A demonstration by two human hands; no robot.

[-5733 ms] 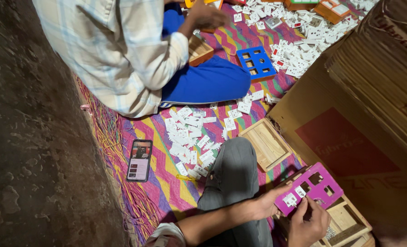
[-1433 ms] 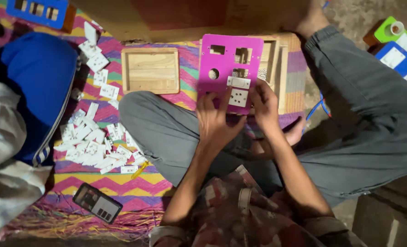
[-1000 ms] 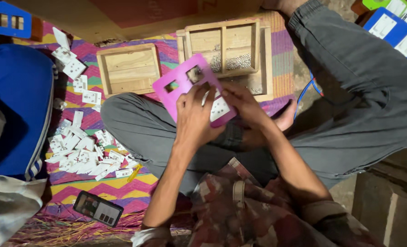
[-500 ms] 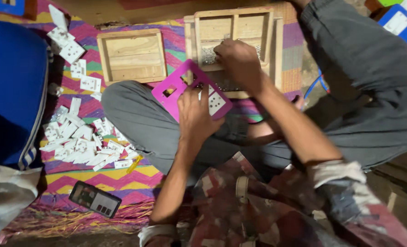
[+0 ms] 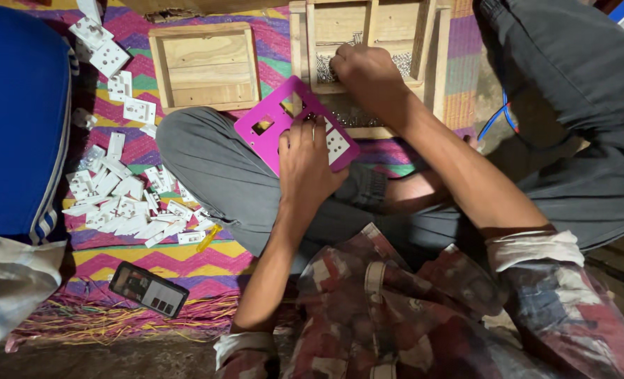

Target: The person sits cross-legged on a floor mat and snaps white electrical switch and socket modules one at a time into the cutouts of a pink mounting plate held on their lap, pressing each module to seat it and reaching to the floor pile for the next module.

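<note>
Striped mat (image 5: 185, 260) underfoot: left hand (image 5: 310, 165) grips magenta plate (image 5: 284, 123) under its fingers; right hand (image 5: 364, 74) curls into wooden tray (image 5: 438, 63) of screws (image 5: 324, 68).

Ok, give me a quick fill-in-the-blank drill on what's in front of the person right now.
1. The left hand holds a ____ plastic plate on the lap.
2. The right hand reaches into a wooden tray that holds small metal ____.
3. A heap of ____ socket parts lies on the striped mat.
4. A ____ lies near the mat's fringe.

Missing: pink; screws; white; phone
</note>
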